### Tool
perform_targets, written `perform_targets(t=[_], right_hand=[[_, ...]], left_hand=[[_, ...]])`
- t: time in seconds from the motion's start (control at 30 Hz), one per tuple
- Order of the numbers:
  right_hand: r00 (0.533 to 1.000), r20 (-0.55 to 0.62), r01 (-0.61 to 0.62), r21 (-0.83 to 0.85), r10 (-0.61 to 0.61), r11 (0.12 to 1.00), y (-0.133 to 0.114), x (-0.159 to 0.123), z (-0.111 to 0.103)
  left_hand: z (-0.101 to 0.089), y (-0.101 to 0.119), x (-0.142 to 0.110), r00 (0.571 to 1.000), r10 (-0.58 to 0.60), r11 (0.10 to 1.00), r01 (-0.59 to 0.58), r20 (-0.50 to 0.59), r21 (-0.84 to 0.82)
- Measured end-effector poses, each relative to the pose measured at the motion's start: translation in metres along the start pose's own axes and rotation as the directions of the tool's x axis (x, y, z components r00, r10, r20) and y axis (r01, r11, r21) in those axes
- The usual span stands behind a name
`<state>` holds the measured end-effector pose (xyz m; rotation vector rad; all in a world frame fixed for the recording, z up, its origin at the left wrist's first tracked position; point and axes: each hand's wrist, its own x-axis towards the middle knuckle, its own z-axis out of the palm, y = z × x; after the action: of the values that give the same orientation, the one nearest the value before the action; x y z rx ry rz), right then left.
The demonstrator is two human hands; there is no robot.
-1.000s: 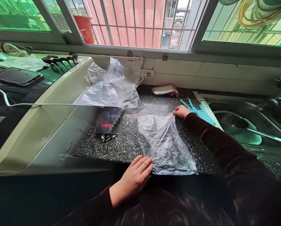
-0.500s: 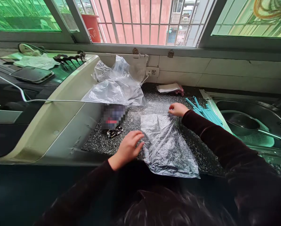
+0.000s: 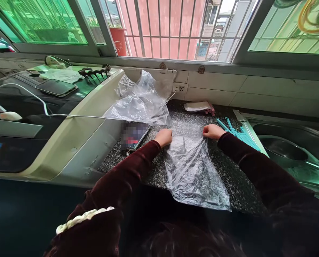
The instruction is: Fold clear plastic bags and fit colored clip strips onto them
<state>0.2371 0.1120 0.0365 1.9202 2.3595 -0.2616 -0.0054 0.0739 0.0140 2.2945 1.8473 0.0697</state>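
A clear plastic bag (image 3: 198,175) lies wrinkled on the speckled dark countertop (image 3: 154,171), its lower end hanging over the front edge. My left hand (image 3: 164,137) is closed at the bag's upper left corner, fingers pinched on the film. At the upper right corner my right hand (image 3: 212,131) pinches the same bag between thumb and fingers. The film is stretched between the two hands. Just left of my left hand lies a phone (image 3: 139,135) with a lit screen, part of it blurred out.
More clear plastic bags (image 3: 143,103) are heaped behind the phone. Blue-green strips (image 3: 239,134) lie beside the sink (image 3: 258,125), which holds a dark pan (image 3: 284,148). A white cable (image 3: 89,116) crosses the washing machine (image 3: 87,142) at left. A packet (image 3: 198,106) rests near the wall.
My left hand has moved up and right from beside the bag and closed on its upper left corner. The right hand stays at the other corner. The view has shifted slightly.
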Motion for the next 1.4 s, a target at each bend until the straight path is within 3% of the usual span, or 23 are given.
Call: perform_targets(t=[0.07, 0.17, 0.2, 0.3, 0.37, 0.47, 0.6, 0.63, 0.77, 0.87, 1.03, 1.23, 1.4], right_hand=[[0.997, -0.078, -0.003, 0.01, 0.004, 1.0, -0.001, 0.003, -0.01], [0.971, -0.238, 0.005, 0.062, 0.01, 0.998, -0.004, 0.004, -0.035], [0.933, -0.359, 0.037, 0.141, 0.016, 0.989, -0.006, 0.002, -0.044], [0.86, -0.509, 0.103, 0.189, 0.008, 0.977, -0.011, -0.016, -0.071], [0.801, -0.598, 0.178, 0.2, -0.023, 0.964, -0.014, -0.037, -0.083], [0.739, -0.669, 0.259, 0.177, -0.077, 0.95, -0.013, -0.077, -0.087], [0.615, -0.754, 0.426, 0.071, -0.231, 0.902, -0.006, -0.131, -0.062], [0.618, -0.744, 0.438, 0.058, -0.254, 0.897, -0.003, -0.142, -0.052], [0.694, -0.655, 0.442, 0.062, -0.298, 0.895, 0.007, -0.172, -0.009], [0.703, -0.621, 0.476, 0.051, -0.345, 0.878, 0.013, -0.182, 0.019], [0.709, -0.568, 0.503, -0.007, -0.418, 0.864, 0.016, -0.192, 0.05], [0.749, -0.379, 0.548, -0.105, -0.543, 0.83, 0.011, -0.203, 0.062], [0.736, -0.284, 0.604, -0.137, -0.615, 0.785, 0.009, -0.205, 0.065]], left_hand=[[-0.01, -0.001, 0.007, 0.999, -0.007, 1.0, 0.007, -0.035, -0.001], [-0.035, -0.004, 0.021, 0.985, 0.008, 1.0, -0.01, -0.171, -0.011], [-0.045, -0.005, 0.024, 0.957, 0.036, 0.998, -0.049, -0.289, -0.037], [-0.075, -0.006, 0.021, 0.828, 0.135, 0.973, -0.214, -0.544, -0.084], [-0.091, -0.005, 0.005, 0.745, 0.2, 0.943, -0.322, -0.636, -0.081], [-0.102, -0.002, -0.035, 0.669, 0.301, 0.901, -0.433, -0.68, -0.027], [-0.083, -0.002, -0.089, 0.594, 0.46, 0.833, -0.545, -0.66, 0.09], [-0.074, -0.003, -0.099, 0.583, 0.501, 0.811, -0.575, -0.64, 0.111], [-0.034, -0.004, -0.122, 0.572, 0.63, 0.732, -0.663, -0.525, 0.157], [-0.007, -0.003, -0.13, 0.575, 0.702, 0.685, -0.707, -0.42, 0.176], [0.026, -0.001, -0.142, 0.59, 0.726, 0.668, -0.726, -0.352, 0.162], [0.033, -0.004, -0.152, 0.69, 0.689, 0.714, -0.699, -0.223, 0.046], [0.029, 0.001, -0.135, 0.739, 0.585, 0.769, -0.636, -0.334, -0.06]])
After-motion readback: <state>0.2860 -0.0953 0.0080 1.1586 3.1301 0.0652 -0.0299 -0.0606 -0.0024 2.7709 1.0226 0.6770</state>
